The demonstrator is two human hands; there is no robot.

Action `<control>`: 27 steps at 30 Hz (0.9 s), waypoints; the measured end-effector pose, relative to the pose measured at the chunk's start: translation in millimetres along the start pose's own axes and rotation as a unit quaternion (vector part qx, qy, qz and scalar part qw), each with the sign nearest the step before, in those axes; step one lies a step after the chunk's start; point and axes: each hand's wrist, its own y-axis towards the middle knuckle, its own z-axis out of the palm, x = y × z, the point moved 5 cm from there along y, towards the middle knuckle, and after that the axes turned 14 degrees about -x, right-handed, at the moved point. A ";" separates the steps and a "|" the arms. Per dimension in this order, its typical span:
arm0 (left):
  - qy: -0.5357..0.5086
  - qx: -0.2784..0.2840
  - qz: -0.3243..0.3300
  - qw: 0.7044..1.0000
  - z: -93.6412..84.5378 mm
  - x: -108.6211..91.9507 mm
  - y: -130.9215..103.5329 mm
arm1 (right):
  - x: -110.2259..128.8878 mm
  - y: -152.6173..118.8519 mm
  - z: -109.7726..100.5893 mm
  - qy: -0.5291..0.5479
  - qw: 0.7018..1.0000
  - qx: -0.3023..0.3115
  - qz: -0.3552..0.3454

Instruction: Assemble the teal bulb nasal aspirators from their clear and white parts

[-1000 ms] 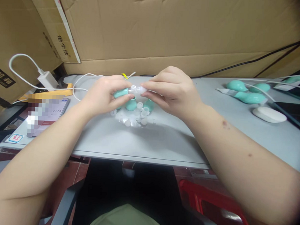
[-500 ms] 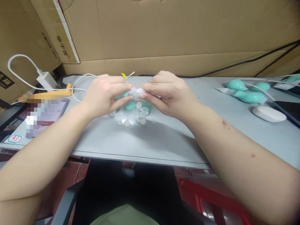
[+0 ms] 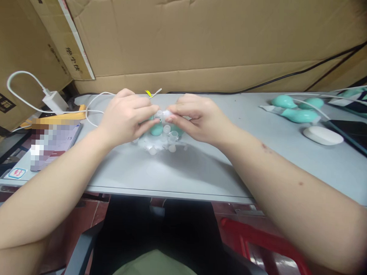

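Observation:
My left hand and my right hand meet above the table, both with closed fingers. Between their fingertips is a small clear plastic fitting, pinched from either side. Whether it is one piece or two joined parts I cannot tell. Just under the hands lies a green rubber bulb, partly covered by the left fingers. In front of it rest several clear plastic pieces, among them a cup-shaped one and a whitish cap. More green shows behind the right fingers.
Several green bulbs, a white rounded case and a dark phone-like device occupy the right of the grey table. At left are a phone and a white charger with its cable. Cardboard stands behind.
Both hands remain closed at the fitting; my right hand has come slightly nearer the left. Less green shows within the left fingers. The whole view has shifted a little.

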 end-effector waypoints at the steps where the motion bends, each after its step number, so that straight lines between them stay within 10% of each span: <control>1: -0.011 -0.006 -0.014 1.000 0.6 1.8 0.6 | -0.5 1.0 -0.5 -0.002 1.000 -0.011 0.013; 7: -0.072 -0.057 -0.182 0.979 -7.9 23.7 9.1 | -11.1 0.2 -9.8 -0.066 0.991 -0.073 0.087; 12: -0.157 -0.025 -0.433 0.887 -25.4 51.5 20.3 | -11.5 -0.9 -14.8 -0.084 0.989 -0.090 0.081; 18: -0.109 0.101 -0.458 0.876 -12.8 67.1 40.4 | 8.8 0.3 2.2 -0.035 0.999 0.013 0.017; 27: -0.053 0.182 -0.458 0.869 37.2 93.0 7.7 | 8.3 -1.9 -1.5 -0.013 0.996 0.069 0.046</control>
